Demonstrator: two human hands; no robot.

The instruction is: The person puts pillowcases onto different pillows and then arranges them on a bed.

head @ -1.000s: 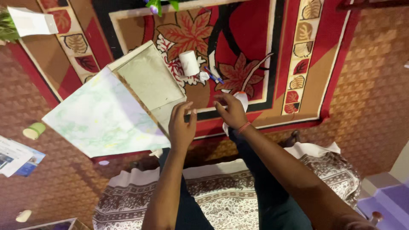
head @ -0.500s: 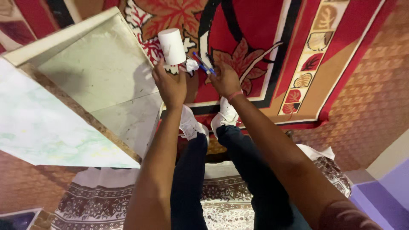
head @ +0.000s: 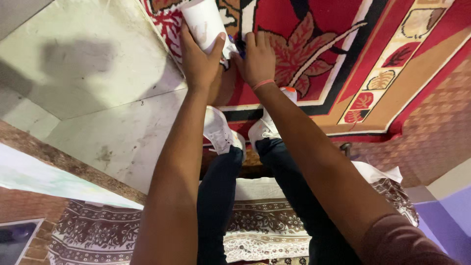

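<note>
1. Two hands reach down to the red rug [head: 314,29]
2. Your left hand [head: 196,61] is wrapped around the white roll [head: 203,19], lying at the rug's edge
3. Your right hand [head: 257,61] presses flat on the rug just beside it, fingers together, holding nothing visible

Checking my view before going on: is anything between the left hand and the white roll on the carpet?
Nothing visible. The left hand is already wrapped around the white roll, fingers on its side. The right hand lies beside it on the red carpet, over a blue pen.
</note>
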